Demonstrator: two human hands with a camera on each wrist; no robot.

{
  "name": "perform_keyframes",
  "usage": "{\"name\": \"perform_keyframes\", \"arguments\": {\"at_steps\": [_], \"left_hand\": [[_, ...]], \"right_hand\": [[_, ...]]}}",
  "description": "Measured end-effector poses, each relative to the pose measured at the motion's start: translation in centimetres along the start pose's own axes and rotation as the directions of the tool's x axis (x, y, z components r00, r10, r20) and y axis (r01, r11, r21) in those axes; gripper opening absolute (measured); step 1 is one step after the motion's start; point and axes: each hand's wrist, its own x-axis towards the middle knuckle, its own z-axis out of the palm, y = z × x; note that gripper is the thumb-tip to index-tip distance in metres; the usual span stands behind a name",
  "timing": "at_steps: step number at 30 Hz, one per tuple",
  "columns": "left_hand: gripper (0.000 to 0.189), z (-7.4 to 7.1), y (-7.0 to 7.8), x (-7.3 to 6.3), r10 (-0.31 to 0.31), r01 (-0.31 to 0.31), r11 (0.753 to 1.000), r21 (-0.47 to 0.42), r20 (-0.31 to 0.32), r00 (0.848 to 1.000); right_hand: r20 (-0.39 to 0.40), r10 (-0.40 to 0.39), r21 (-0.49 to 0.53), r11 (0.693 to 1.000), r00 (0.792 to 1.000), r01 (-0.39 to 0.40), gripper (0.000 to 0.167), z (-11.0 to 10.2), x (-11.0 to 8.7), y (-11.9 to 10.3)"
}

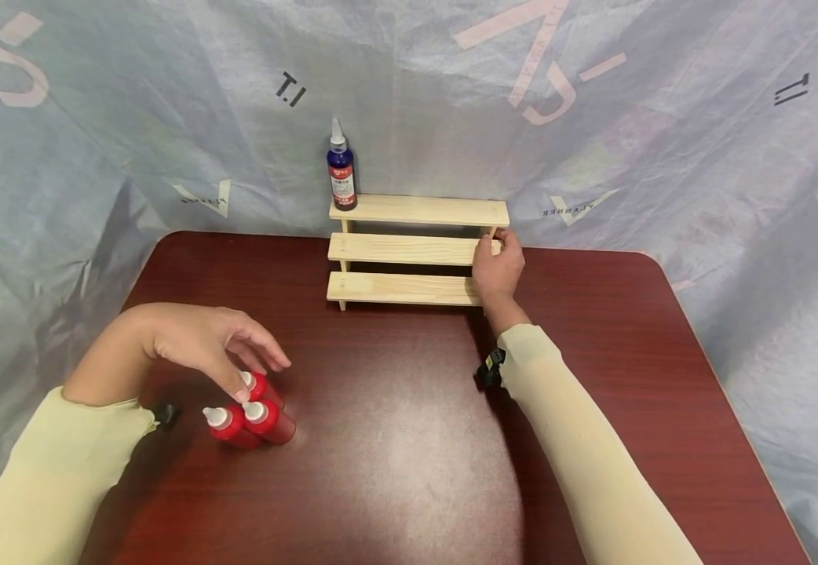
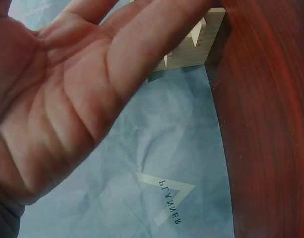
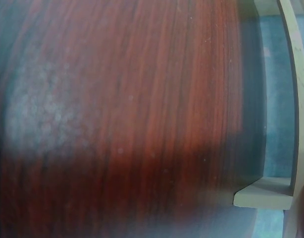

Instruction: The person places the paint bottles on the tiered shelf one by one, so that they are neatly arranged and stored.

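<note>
A three-tier wooden shelf [image 1: 409,248] stands at the back of the table. My right hand [image 1: 499,263] grips its right end at the middle step, the fingertips partly hidden behind the board. In the right wrist view, a leg and board of the shelf [image 3: 299,114] show at the right edge. Three red bottles [image 1: 278,428] with white nozzle caps stand grouped at the table's left. Over them is my left hand [image 1: 207,341], fingers extended and thumb beside the caps; whether it touches one I cannot tell. The left wrist view shows its palm [image 2: 68,94] with nothing held.
A blue bottle [image 1: 341,180] with a red-and-white label and clear pointed cap stands at the left end of the top step. The dark red table [image 1: 395,439] has a grey printed sheet [image 1: 423,94] hanging behind and around it.
</note>
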Motion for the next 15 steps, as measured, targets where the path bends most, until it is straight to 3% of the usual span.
{"name": "perform_keyframes", "arguments": {"at_steps": [7,15], "left_hand": [[0.054,0.0,-1.1,0.4,-0.027,0.027,0.997,-0.067,-0.009,1.000],[0.050,0.2,-2.7,1.4,-0.055,0.055,0.998,-0.003,-0.090,0.994]], "right_hand": [[0.004,0.004,0.001,1.000,1.000,-0.004,0.034,0.0,0.1,0.2],[0.011,0.016,0.011,1.000,1.000,-0.016,0.033,0.0,0.0,0.2]]}}
